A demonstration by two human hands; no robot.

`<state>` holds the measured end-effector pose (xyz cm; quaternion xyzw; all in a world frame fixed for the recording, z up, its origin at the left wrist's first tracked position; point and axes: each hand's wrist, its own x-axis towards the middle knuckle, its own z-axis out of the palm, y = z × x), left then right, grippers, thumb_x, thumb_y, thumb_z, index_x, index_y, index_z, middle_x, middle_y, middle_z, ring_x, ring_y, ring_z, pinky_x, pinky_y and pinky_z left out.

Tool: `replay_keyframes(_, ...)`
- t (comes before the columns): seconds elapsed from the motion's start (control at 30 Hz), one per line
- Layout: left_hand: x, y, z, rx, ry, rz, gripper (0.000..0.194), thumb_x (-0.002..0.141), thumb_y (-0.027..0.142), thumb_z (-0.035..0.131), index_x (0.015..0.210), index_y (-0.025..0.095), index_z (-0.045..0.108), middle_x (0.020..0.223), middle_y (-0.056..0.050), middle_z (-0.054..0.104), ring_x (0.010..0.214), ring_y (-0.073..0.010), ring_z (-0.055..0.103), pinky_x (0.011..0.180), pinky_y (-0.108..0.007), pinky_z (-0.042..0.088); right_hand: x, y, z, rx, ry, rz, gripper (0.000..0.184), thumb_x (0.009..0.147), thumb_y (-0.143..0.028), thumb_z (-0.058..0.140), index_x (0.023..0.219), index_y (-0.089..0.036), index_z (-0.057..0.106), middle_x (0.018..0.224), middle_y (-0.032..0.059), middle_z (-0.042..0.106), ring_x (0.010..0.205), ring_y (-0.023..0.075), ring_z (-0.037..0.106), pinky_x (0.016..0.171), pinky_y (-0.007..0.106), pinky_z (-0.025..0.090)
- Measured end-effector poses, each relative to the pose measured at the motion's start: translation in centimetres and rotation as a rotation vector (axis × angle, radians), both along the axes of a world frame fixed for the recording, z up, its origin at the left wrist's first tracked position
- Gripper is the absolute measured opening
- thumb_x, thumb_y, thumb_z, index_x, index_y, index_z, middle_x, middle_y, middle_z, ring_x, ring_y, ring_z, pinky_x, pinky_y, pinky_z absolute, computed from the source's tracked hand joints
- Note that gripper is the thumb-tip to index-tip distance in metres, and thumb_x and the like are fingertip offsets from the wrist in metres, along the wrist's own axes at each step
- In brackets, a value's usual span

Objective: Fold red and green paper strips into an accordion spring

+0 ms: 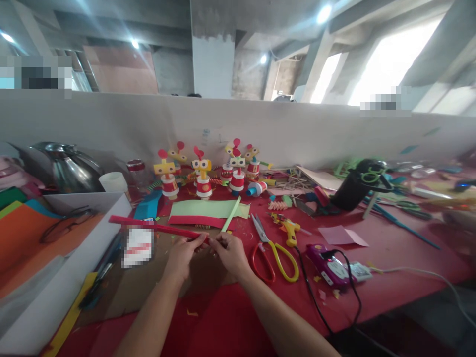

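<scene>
My left hand is closed in a pinch on the right end of a long red paper strip, which stretches out to the left. Close beside it, my right hand is closed too, its fingertips at the lower end of a light green paper strip that slants up and away. Where the two strips meet is hidden by my fingers. Beyond my hands lie a pale green paper sheet and a red paper band. Scissors with red and yellow handles lie right of my right hand.
Several paper-cup robot figures stand along the white partition. To the right are a yellow glue gun, a purple power strip with cables, and a black holder. At left, a white box holds coloured paper; a metal jug stands behind.
</scene>
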<state>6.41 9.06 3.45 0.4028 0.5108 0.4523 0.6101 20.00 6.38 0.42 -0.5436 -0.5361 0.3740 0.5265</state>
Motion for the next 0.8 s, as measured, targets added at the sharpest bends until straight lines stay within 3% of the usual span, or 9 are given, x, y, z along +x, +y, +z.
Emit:
replay_keyframes(0.13, -1.5, 1.2, -0.3, 0.082, 0.02, 0.185, 0.036, 0.052, 0.042, 0.083, 0.073, 0.015, 0.074, 0.055, -0.002, 0.063, 0.051, -0.0125, 0.054, 0.05, -0.024, 0.039, 1.0, -0.6, 1.4, 0.083, -0.309, -0.107, 0.022, 0.082, -0.032, 0.058, 0.061, -0.024, 0.059, 0.054, -0.0002, 0.061, 0.051, 0.0161, 0.055, 0.053, 0.025, 0.035)
replay_keyframes(0.23, -2.7, 2.1, -0.6, 0.094, 0.015, 0.2, 0.041, 0.048, 0.039, 0.085, 0.078, 0.013, 0.074, 0.059, -0.003, 0.064, 0.054, -0.011, 0.054, 0.049, -0.021, 0.038, 4.2, -0.9, 3.1, 0.052, -0.605, -0.218, 0.014, 0.079, -0.027, 0.061, 0.066, -0.025, 0.063, 0.061, 0.002, 0.064, 0.056, 0.0183, 0.056, 0.056, 0.027, 0.034)
replay_keyframes(0.37, -2.9, 2.4, -1.1, 0.037, -0.001, 0.093, 0.042, 0.047, 0.035, 0.087, 0.08, 0.013, 0.072, 0.064, -0.004, 0.066, 0.06, -0.0127, 0.06, 0.055, -0.022, 0.044, 10.9, -1.3, 5.0, -0.211, -0.981, -0.388, 0.016, 0.085, -0.024, 0.052, 0.089, -0.019, 0.066, 0.088, 0.0138, 0.069, 0.083, 0.0273, 0.063, 0.071, 0.033, 0.04)
replay_keyframes(0.47, -2.6, 2.3, -1.4, 0.012, 0.032, 0.026, 0.038, 0.049, 0.034, 0.086, 0.077, 0.012, 0.072, 0.064, -0.005, 0.067, 0.06, -0.0127, 0.06, 0.056, -0.022, 0.045, 15.2, -1.3, 4.6, -0.457, -1.118, -0.56, 0.03, 0.085, -0.027, 0.054, 0.109, -0.009, 0.059, 0.11, 0.0242, 0.061, 0.104, 0.0333, 0.059, 0.082, 0.038, 0.042)
replay_keyframes(0.57, -2.5, 2.0, -1.2, -0.03, 0.055, -0.046, 0.034, 0.05, 0.032, 0.086, 0.074, 0.012, 0.072, 0.063, -0.006, 0.066, 0.058, -0.0132, 0.059, 0.054, -0.023, 0.044, 17.8, -1.0, 3.2, -0.581, -1.081, -0.531, 0.042, 0.082, -0.028, 0.059, 0.118, -0.007, 0.051, 0.113, 0.0254, 0.058, 0.103, 0.0333, 0.061, 0.08, 0.037, 0.044)
replay_keyframes(0.67, -2.6, 1.8, -0.8, -0.038, 0.102, -0.171, 0.033, 0.05, 0.031, 0.085, 0.073, 0.012, 0.072, 0.063, -0.008, 0.067, 0.057, -0.0142, 0.059, 0.053, -0.024, 0.043, 19.1, -0.8, 2.0, -0.579, -0.957, -0.568, 0.047, 0.074, -0.019, 0.064, 0.116, -0.006, 0.049, 0.102, 0.0224, 0.063, 0.097, 0.0308, 0.063, 0.074, 0.034, 0.046)
replay_keyframes(0.73, -2.6, 1.7, -0.4, -0.035, 0.16, -0.261, 0.035, 0.051, 0.031, 0.084, 0.078, 0.011, 0.072, 0.063, -0.008, 0.067, 0.058, -0.0139, 0.059, 0.052, -0.022, 0.041, 19.3, -0.9, 1.8, -0.541, -0.742, -0.672, 0.045, 0.069, -0.019, 0.068, 0.109, -0.007, 0.053, 0.093, 0.0175, 0.066, 0.088, 0.0274, 0.064, 0.066, 0.031, 0.046)
replay_keyframes(0.8, -2.7, 1.7, -0.2, -0.056, 0.207, -0.303, 0.038, 0.05, 0.03, 0.085, 0.081, 0.012, 0.07, 0.063, -0.007, 0.068, 0.059, -0.0137, 0.06, 0.052, -0.021, 0.04, 18.9, -1.4, 2.1, -0.412, -0.391, -0.666, 0.037, 0.064, -0.022, 0.07, 0.098, -0.013, 0.057, 0.077, 0.0078, 0.065, 0.07, 0.0202, 0.063, 0.053, 0.025, 0.043)
